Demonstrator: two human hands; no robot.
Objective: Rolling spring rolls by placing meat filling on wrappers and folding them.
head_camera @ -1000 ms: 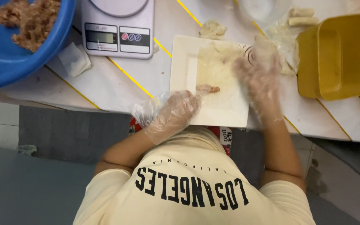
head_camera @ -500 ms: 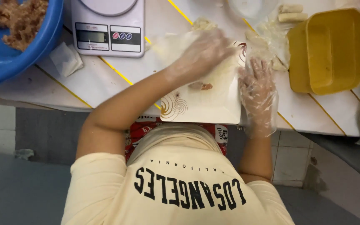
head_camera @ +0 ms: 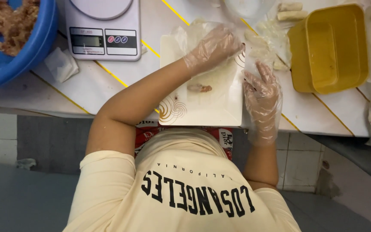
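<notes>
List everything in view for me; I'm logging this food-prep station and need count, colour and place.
square plate: one, white, counter centre
filling piece: one, brown, on plate
kitchen scale: one, white, upper left
bowl: one, blue, far left, holding brown filling
container: one, yellow, right
rolls: two, pale, top, beside container
left hand: clear glove, over plate's top edge
right hand: clear glove, at plate's right edge

Blue bowl [head_camera: 9, 56] and kitchen scale [head_camera: 103, 26], both edge-cropped
</notes>
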